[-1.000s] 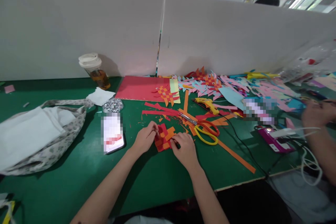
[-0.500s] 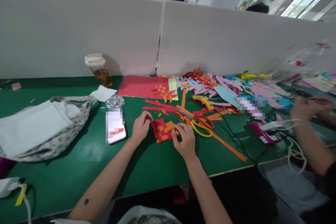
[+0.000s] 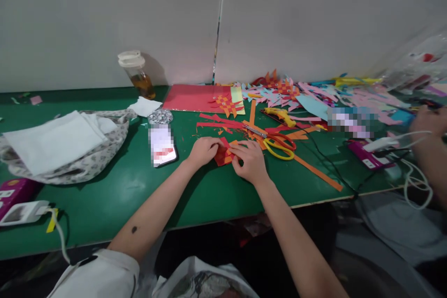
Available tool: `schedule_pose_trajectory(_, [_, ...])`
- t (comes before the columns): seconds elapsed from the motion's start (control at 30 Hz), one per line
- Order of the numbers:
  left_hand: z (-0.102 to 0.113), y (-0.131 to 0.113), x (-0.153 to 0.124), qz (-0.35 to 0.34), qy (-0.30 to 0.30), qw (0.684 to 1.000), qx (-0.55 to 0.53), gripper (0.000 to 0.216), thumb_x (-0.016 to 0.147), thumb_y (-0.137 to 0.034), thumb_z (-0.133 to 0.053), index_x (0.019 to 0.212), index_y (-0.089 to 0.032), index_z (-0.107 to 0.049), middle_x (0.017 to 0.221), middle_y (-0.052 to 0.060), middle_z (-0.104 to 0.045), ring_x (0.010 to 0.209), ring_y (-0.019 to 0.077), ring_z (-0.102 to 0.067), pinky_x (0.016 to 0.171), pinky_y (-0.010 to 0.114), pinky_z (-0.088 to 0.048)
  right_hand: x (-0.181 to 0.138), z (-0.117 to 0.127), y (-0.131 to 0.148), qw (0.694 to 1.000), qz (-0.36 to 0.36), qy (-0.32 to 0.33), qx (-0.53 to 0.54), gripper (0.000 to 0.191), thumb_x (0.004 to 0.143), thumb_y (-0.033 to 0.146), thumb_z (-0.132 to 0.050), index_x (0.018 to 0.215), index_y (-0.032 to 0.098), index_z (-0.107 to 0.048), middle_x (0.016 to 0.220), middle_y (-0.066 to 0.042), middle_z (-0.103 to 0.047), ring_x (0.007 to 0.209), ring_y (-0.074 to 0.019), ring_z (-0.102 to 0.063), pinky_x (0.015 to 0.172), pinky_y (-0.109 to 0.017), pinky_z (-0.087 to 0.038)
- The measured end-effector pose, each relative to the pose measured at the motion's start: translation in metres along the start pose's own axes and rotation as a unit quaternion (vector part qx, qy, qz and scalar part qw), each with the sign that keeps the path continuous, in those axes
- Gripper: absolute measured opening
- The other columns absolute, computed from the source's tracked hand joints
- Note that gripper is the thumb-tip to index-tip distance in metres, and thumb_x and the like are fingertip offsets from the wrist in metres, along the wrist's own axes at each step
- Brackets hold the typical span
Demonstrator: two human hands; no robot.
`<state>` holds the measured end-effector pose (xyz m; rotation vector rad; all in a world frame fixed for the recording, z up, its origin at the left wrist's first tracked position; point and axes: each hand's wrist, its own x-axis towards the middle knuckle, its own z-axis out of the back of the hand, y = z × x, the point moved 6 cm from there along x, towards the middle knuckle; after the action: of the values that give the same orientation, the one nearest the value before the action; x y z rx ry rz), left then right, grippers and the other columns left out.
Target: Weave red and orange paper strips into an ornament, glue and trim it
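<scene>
A small woven piece of red and orange paper strips (image 3: 224, 154) lies on the green table (image 3: 115, 195), near its middle. My left hand (image 3: 203, 150) pinches its left edge with curled fingers. My right hand (image 3: 250, 162) grips its right edge, fingers bent over the strips. Most of the weave is covered by my fingers. Scissors with yellow and red handles (image 3: 279, 143) lie just right of my right hand. Loose red and orange strips (image 3: 223, 123) lie just behind my hands.
A phone (image 3: 162, 145) lies left of my hands, beside a fabric bag (image 3: 70, 142) and a lidded cup (image 3: 137, 73). Red paper (image 3: 195, 98), a yellow glue gun (image 3: 282, 116) and coloured paper crafts (image 3: 314, 98) sit behind. Another person's hand (image 3: 430, 123) is at the right edge.
My hands have closed in over the woven piece, covering more of it. The camera has tilted down and nearer to the table.
</scene>
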<state>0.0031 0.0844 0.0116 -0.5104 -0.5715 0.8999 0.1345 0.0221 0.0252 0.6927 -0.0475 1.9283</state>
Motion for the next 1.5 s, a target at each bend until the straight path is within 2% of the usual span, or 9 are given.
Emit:
schedule_pose_trajectory(0.13, [0.0,0.004,0.0,0.012,-0.001,1.0,-0.007,0.035,0.073,-0.01,-0.036,0.082,-0.021,-0.068,0.085,-0.001,-0.07,0.08,0.0145,-0.062,0.078,0.025,-0.046,-0.001,-0.002,0.0,0.997,0.036,0.065,0.019,0.029,0.081,0.032,-0.051,0.105,0.023,-0.064,0.107,-0.003,-0.066,0.097,-0.02,-0.059,0.104,-0.048,-0.024])
schedule_pose_trajectory(0.33, [-0.001,0.005,0.002,0.013,-0.009,1.0,-0.007,0.036,0.072,-0.009,-0.035,0.079,-0.022,-0.068,0.086,-0.002,-0.07,0.08,0.0143,-0.063,0.079,0.025,-0.045,0.005,-0.009,-0.015,0.968,0.156,0.198,0.015,0.033,0.086,0.032,-0.047,0.116,0.024,-0.057,0.118,-0.005,-0.06,0.107,-0.021,-0.055,0.097,-0.045,-0.034])
schedule_pose_trajectory(0.5, [0.003,-0.002,0.0,-0.007,-0.023,0.999,-0.049,0.032,0.076,-0.011,-0.037,0.082,-0.021,-0.066,0.085,-0.001,-0.069,0.081,0.0147,-0.062,0.08,0.026,-0.045,0.011,-0.013,-0.019,0.96,0.206,0.189,0.024,0.034,0.09,0.03,-0.037,0.112,0.018,-0.059,0.113,-0.007,-0.063,0.103,-0.0205,-0.056,0.093,-0.04,-0.038])
schedule_pose_trajectory(0.63, [0.018,-0.019,-0.006,-0.089,-0.041,0.986,-0.132,0.026,0.081,-0.024,-0.046,0.102,-0.019,-0.059,0.104,0.004,-0.065,0.099,0.0174,-0.058,0.09,0.029,-0.042,0.02,-0.01,-0.025,0.98,0.122,0.147,0.056,0.034,0.09,0.032,-0.034,0.096,0.018,-0.065,0.096,-0.008,-0.067,0.091,-0.02,-0.057,0.084,-0.037,-0.041])
schedule_pose_trajectory(0.73, [0.019,-0.022,-0.009,-0.122,-0.008,0.982,-0.145,0.046,0.074,-0.029,-0.058,0.118,-0.02,-0.049,0.121,0.007,-0.056,0.111,0.0204,-0.052,0.096,0.032,-0.038,0.032,-0.008,-0.042,0.976,-0.019,0.138,0.167,0.03,0.086,0.036,-0.041,0.087,0.019,-0.066,0.086,-0.005,-0.066,0.082,-0.019,-0.057,0.077,-0.034,-0.042])
schedule_pose_trajectory(0.87, [0.013,-0.001,-0.005,-0.048,-0.039,0.992,-0.108,0.058,0.066,-0.029,-0.067,0.119,-0.02,-0.047,0.114,0.008,-0.06,0.105,0.0215,-0.056,0.091,0.035,-0.042,0.049,-0.013,-0.062,0.943,-0.114,0.16,0.27,0.028,0.08,0.04,-0.047,0.075,0.018,-0.065,0.076,-0.001,-0.066,0.073,-0.017,-0.059,0.067,-0.03,-0.045])
schedule_pose_trajectory(1.03, [0.007,0.016,0.001,0.062,-0.108,0.972,-0.201,0.035,0.068,-0.036,-0.066,0.097,-0.017,-0.058,0.075,0.002,-0.067,0.069,0.0153,-0.062,0.069,0.029,-0.049,0.065,-0.018,-0.067,0.921,-0.138,0.158,0.328,0.043,0.081,0.053,-0.041,0.083,0.018,-0.066,0.079,-0.005,-0.068,0.074,-0.0189,-0.062,0.065,-0.03,-0.048])
schedule_pose_trajectory(1.27, [0.001,0.018,0.0,0.165,-0.125,0.905,-0.371,0.037,0.059,-0.031,-0.074,0.088,-0.016,-0.057,0.073,0.003,-0.065,0.068,0.0157,-0.062,0.063,0.027,-0.048,0.054,-0.035,-0.069,0.738,-0.29,0.082,0.604,0.064,0.073,0.074,-0.032,0.09,0.021,-0.062,0.084,-0.006,-0.068,0.085,-0.0226,-0.063,0.071,-0.035,-0.049])
schedule_pose_trajectory(1.5, [-0.006,0.024,0.0,0.151,-0.141,0.918,-0.339,0.037,0.06,-0.033,-0.073,0.088,-0.016,-0.056,0.077,0.004,-0.066,0.071,0.0169,-0.062,0.068,0.03,-0.049,0.05,-0.045,-0.08,0.792,-0.303,0.002,0.531,0.04,0.052,0.045,-0.074,0.08,0.019,-0.062,0.08,-0.002,-0.066,0.077,-0.0173,-0.061,0.074,-0.031,-0.046])
